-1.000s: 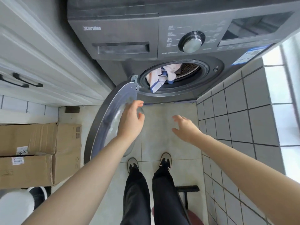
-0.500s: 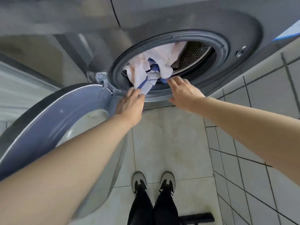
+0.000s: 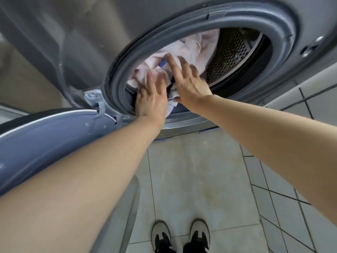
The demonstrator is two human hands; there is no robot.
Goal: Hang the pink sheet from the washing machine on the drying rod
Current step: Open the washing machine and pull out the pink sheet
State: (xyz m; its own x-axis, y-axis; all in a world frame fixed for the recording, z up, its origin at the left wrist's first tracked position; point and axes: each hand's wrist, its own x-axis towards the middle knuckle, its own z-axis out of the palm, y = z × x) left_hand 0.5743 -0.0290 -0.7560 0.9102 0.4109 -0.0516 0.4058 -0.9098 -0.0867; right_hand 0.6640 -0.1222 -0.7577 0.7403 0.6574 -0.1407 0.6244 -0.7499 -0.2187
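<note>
Both hands spread-fingered, gripping nothing: left hand (image 3: 152, 96) and right hand (image 3: 189, 83) lie flat on the pink sheet (image 3: 184, 50). Sheet bunched inside the washing machine (image 3: 87, 42) drum, spilling over its lower rim; door (image 3: 54, 132) open at left.

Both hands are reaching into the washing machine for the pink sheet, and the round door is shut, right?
Not quite. The head view shows the door swung open to the left. The rest is right: the left hand and right hand are both reaching into the washing machine for the pink sheet.
</note>
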